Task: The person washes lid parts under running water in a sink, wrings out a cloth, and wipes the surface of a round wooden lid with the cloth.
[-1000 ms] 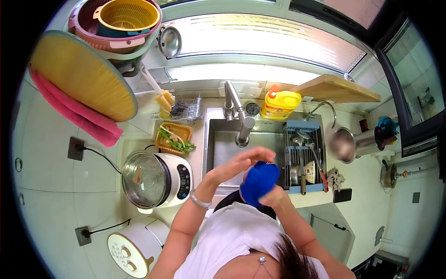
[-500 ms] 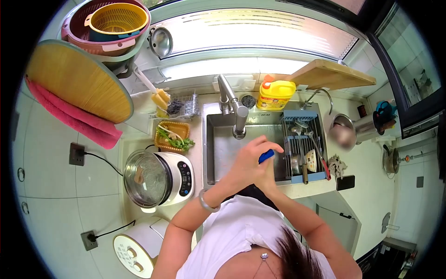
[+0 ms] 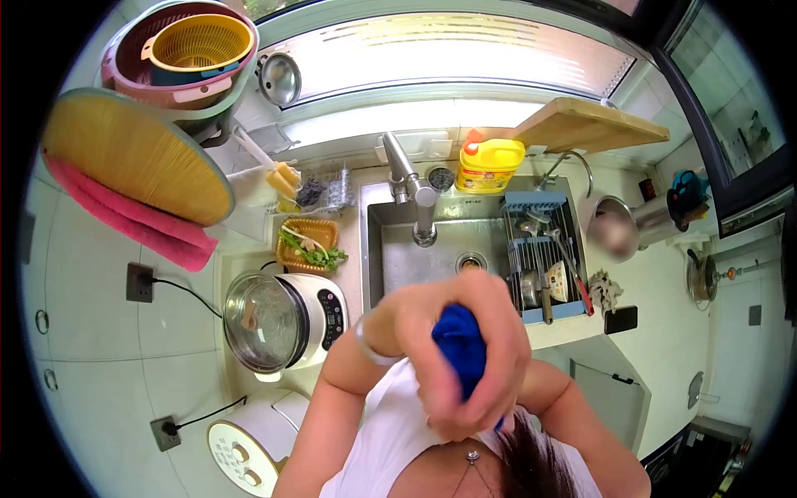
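In the head view, my left hand (image 3: 481, 292) was in front of my chest, its grip curled firmly around a crumpled blue cloth (image 3: 461, 344), with the thumb on one side and the fingers on the other. The cloth was close to my white shirt (image 3: 386, 423), on the near side of the metal sink (image 3: 390, 249). My right hand was mostly hidden behind the left, so I could not tell how its grip stood. A silver tap (image 3: 404, 170) reached over the sink, and a yellow jug (image 3: 490, 166) stood behind it. A blue-grey dish rack (image 3: 535, 201), carrying bowls and utensils, sat across the sink's right side. On the desk (image 3: 677, 307) to the right, a black phone (image 3: 621, 319) lay just beside a crumpled rag (image 3: 604, 292). To the left stood a white cooker (image 3: 315, 286) with a glass lid, and just behind it a golden basket (image 3: 329, 228) of greens.
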Available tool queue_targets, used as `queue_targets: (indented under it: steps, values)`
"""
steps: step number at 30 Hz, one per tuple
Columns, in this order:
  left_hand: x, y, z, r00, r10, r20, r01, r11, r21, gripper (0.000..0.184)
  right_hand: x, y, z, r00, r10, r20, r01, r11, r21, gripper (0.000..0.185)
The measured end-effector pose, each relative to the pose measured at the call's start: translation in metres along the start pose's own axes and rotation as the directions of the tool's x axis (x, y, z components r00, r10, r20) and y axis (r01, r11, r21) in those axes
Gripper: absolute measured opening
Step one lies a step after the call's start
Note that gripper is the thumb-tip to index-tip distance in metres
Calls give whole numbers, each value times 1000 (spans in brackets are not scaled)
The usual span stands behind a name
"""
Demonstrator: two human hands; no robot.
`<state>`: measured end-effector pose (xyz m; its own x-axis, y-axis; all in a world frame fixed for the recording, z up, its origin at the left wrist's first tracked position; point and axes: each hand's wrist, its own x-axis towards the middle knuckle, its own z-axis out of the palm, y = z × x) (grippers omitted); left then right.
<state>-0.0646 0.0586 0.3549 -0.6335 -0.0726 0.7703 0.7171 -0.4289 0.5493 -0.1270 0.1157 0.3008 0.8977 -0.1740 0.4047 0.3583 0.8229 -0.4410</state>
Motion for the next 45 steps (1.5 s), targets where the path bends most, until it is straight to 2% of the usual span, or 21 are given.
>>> queue_targets:
  steps: [1,3,4,6,10,15,17,19,23,25,26,27,29,30,33,35,37,41,43,44,45]
  values:
    - [-6,11,13,949,-77,-305,119,986,121,29,-34,3,0,983,58,-175,-49,997,58,41]
    - [-15,24,29,676,-114,-728,405,883,238,14,-64,-4,7,871,111,-478,-36,986,163,31]
    - [-17,19,23,632,-62,-772,516,777,360,14,-70,-6,9,786,99,-611,6,986,168,27]
    - [-37,-3,1,515,-109,-850,562,792,239,17,-70,-8,2,618,-77,-783,8,996,-92,16]
    - [-60,-35,-28,388,-39,-921,604,765,222,18,-74,-1,-43,420,-284,-862,-73,936,-343,22]
    - [-88,-73,-55,274,55,-960,690,684,237,20,-89,16,-94,263,-523,-811,-252,774,-581,21]
    - [-101,-85,-67,220,92,-971,747,625,228,21,-94,30,-124,160,-843,-514,-388,426,-818,20]
    - [-113,-94,-76,184,76,-980,828,526,197,21,-102,32,-139,137,-809,-572,-387,487,-783,19]
    - [-133,-125,-90,231,329,-916,822,438,364,24,-120,62,-187,102,-869,-484,-464,389,-796,19]
    - [-145,-140,-101,308,582,-753,831,221,511,28,-123,65,-205,78,-959,-273,-492,201,-847,21]
    - [-154,-144,-100,121,500,-857,878,349,327,28,-134,71,-222,102,-938,-330,-477,245,-844,27]
    - [-163,-148,-107,129,504,-854,878,342,334,28,-135,67,-221,103,-941,-322,-472,239,-849,27]
    - [-182,-157,-119,-183,376,-908,562,798,217,27,-137,59,-213,83,-909,-409,-705,237,-668,31]
    - [-186,-149,-120,-321,230,-919,519,854,33,29,-140,55,-211,65,-839,-541,-724,333,-604,43]
    - [-186,-151,-108,-184,291,-939,750,659,57,35,-147,45,-205,-47,-888,-458,-623,384,-681,55]
    - [-202,-160,-98,-101,326,-940,858,507,83,54,-144,36,-179,80,-863,-498,-592,361,-721,67]
    - [-217,-163,-99,-119,273,-955,623,769,142,59,-146,32,-156,301,-846,-440,-689,126,-713,68]
    - [-209,-150,-81,-206,214,-955,598,800,50,54,-183,42,-182,183,-842,-507,-565,332,-755,73]
    - [-174,-145,-58,97,337,-937,776,564,283,47,-196,56,-204,230,-839,-493,-804,121,-582,74]
    - [-156,-148,-49,198,333,-922,725,583,367,39,-199,72,-199,265,-854,-447,-793,71,-606,69]
    - [-153,-147,-47,508,299,-808,780,237,578,31,-191,74,-199,351,-864,-361,-758,-36,-651,58]
